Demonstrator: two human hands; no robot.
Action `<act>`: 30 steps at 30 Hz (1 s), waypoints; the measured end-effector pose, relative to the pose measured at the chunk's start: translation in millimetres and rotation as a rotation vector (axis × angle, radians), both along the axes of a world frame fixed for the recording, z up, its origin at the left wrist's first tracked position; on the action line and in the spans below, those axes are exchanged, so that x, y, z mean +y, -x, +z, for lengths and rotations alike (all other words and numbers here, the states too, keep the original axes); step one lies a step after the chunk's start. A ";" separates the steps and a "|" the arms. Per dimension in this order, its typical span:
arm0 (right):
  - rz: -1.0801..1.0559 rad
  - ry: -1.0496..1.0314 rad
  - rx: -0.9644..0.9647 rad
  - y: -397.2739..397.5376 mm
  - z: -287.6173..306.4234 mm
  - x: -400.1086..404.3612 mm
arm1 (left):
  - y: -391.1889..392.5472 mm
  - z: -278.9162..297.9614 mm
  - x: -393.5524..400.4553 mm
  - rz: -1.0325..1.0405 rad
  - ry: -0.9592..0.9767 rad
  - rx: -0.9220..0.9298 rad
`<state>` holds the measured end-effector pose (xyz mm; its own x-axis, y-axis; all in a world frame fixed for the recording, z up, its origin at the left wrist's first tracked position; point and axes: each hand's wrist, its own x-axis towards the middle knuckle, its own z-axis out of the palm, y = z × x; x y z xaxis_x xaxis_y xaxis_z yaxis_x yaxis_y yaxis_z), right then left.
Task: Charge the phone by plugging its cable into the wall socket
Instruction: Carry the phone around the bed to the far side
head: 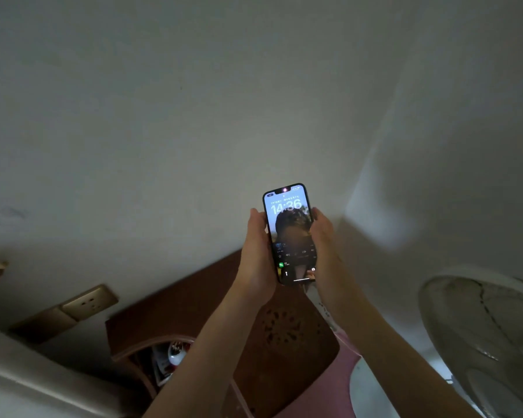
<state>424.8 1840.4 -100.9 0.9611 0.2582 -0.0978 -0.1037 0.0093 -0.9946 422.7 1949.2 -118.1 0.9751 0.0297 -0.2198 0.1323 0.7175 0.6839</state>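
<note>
Both my left hand [255, 254] and right hand [322, 239] clasp the lit phone [290, 233]; its lower edge is hidden, cable unseen; wall socket [89, 302] sits apart.

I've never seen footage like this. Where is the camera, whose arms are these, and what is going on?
There is no machine here: a person wears a wide-angle camera on the head, so you look down along their own bare arms. The left hand and right hand together hold a phone upright, its screen lit and reading 14:36. No cable can be seen on it. Low on the wall at the left is a gold socket, with nothing plugged in. Below the hands stands a brown cabinet; a fan shows at the right.
</note>
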 end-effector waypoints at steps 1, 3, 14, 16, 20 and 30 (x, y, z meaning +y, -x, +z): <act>-0.018 -0.023 0.000 1.3 2.4 -5.7 | 1.1 1.0 -2.7 -0.025 -0.002 -0.018; -0.071 -0.018 -0.028 3.0 8.8 -16.9 | 2.9 4.1 -9.0 -0.111 0.006 -0.056; -0.226 -0.071 -0.066 12.5 39.3 -90.7 | 13.6 22.5 -71.1 -0.435 0.092 -0.154; -0.293 -0.114 -0.035 23.1 43.5 -112.0 | 19.9 26.4 -85.9 -0.466 0.074 -0.153; -0.365 -0.063 -0.190 62.6 35.8 -166.5 | 39.6 31.7 -125.4 -0.528 0.074 -0.144; -0.551 -0.011 -0.279 153.7 39.9 -294.2 | 103.0 34.4 -252.2 -0.698 0.098 -0.120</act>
